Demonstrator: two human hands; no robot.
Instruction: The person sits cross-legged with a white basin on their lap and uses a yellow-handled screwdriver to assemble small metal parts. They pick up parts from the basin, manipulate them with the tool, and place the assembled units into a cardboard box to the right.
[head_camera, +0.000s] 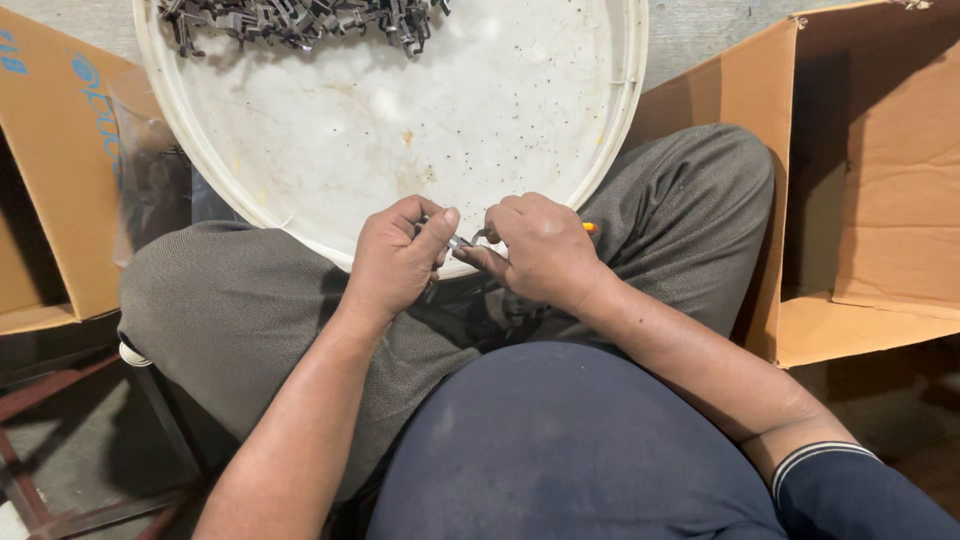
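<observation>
White plastic fills most of my view: a big round tray (330, 130) rests across my knees, its bottom stained and speckled, its near rim just under my hands. Along its far edge lies a heap of small dark metal clips (300, 20); the rest of the tray bottom is bare, with plenty of room between the heap and my fingers.

Brown cardboard flanks me on both sides. On my right stands an open box (870, 190), its flaps spread, its inside shadowed; one flap leans close to my right knee, so there is little room on that side. On my left is another box (50, 150) with blue printing on its outer face, and between it and the tray sits a clear plastic bag (150, 180) with dark contents. Lower left, a reddish metal frame (40, 400) crosses the grey floor.

My left hand (395, 262) and right hand (540, 250) meet at the tray's near rim, almost touching. Left thumb and fingers are pinched on a small metal piece (460, 242) that bridges the gap between the hands. My right hand is closed around a tool with an orange tip (590, 228) poking out past the knuckles; the rest of it is hidden in my fist.
</observation>
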